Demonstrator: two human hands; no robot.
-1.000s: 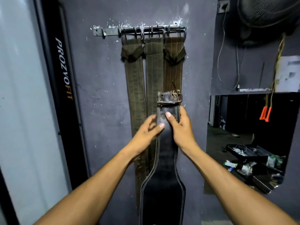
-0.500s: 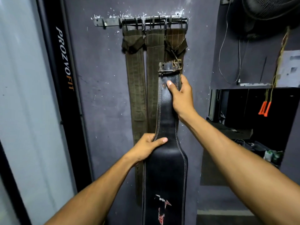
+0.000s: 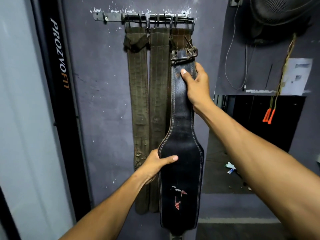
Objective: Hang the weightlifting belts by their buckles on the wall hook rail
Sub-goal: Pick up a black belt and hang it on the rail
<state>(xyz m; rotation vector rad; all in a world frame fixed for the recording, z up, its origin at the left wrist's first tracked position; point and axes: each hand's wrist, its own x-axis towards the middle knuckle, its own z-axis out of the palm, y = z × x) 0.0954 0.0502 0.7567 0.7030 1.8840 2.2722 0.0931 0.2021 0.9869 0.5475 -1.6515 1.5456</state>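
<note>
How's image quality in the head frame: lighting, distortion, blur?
Head view: dim, flat light; the black belt shows a faint sheen but no harsh glare. Wide-angle lens bows the door frame at left and stretches the right forearm. Hook rail and both hands are sharp; the fan at top right is lost in shadow.

Both arms reach forward and up. The right hand (image 3: 196, 84) is raised high, its fingers curled around a black belt (image 3: 181, 153), thumb across the front. The left hand (image 3: 156, 164) grips the belt's edge lower down.
</note>
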